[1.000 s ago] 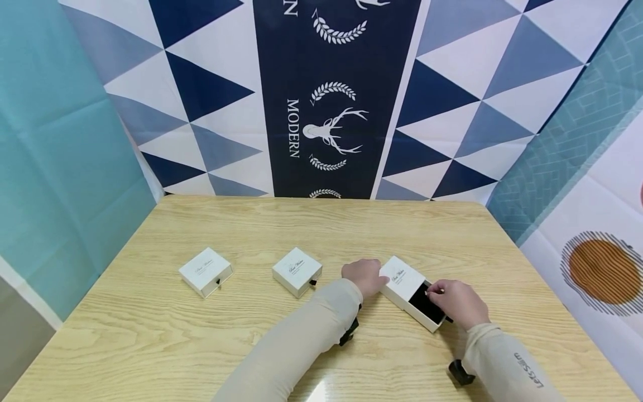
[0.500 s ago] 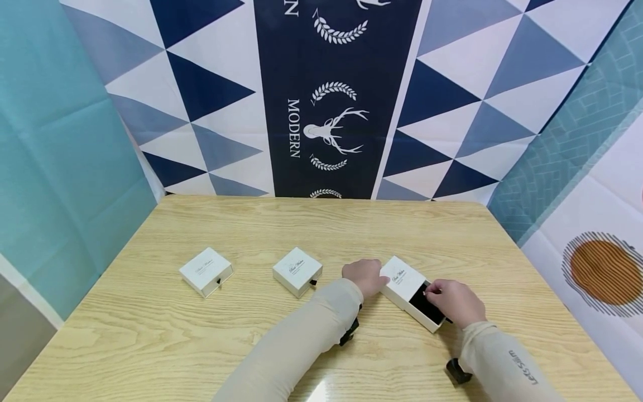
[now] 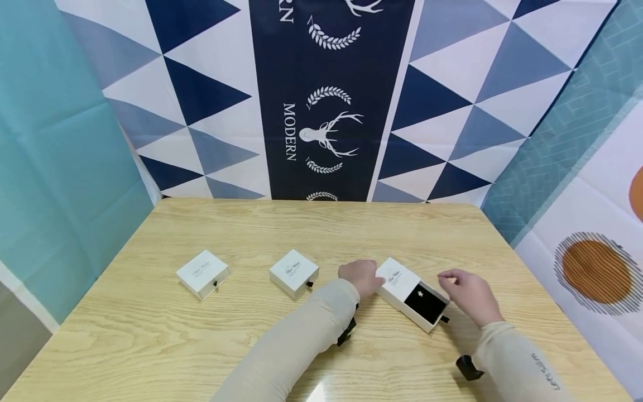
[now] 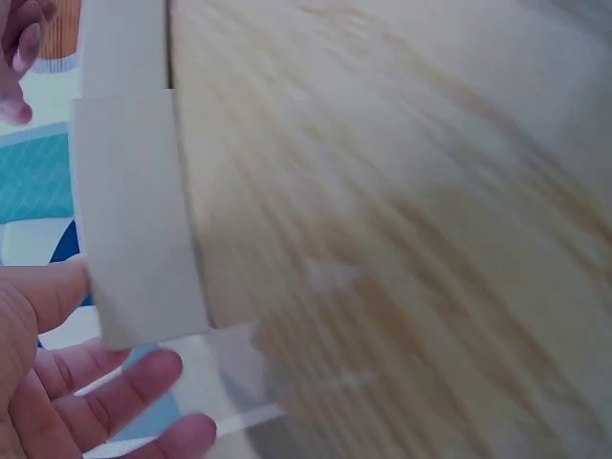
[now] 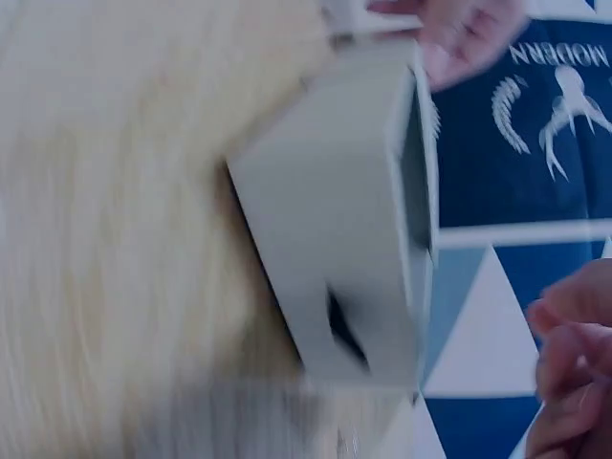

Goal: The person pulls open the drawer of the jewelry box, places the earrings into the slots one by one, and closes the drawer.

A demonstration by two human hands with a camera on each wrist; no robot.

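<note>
A white drawer-style gift box [image 3: 399, 280] sits at the right of the table, its drawer [image 3: 428, 304] pulled partway out toward the front right. Inside, on black lining, lies a small shiny white piece [image 3: 420, 293], perhaps flower-shaped; its kind is too small to tell. My left hand [image 3: 359, 277] holds the box's closed end, the thumb [image 4: 50, 292] at its edge and the fingers around the end. To the right of the drawer hovers my right hand [image 3: 471, 296], fingers loosely bent, touching nothing. A black pull tab [image 5: 344, 327] shows on the drawer front in the right wrist view.
Two more white gift boxes, one in the middle [image 3: 294, 273] and one at the left [image 3: 203, 274], stand closed on the wooden table [image 3: 201, 346]. Patterned cloth [image 3: 316, 100] hangs behind the table's far edge.
My right hand has lifted out of the drawer and moved right, leaving the small white piece on the black lining. My left hand stays on the box. The head view has shifted slightly.
</note>
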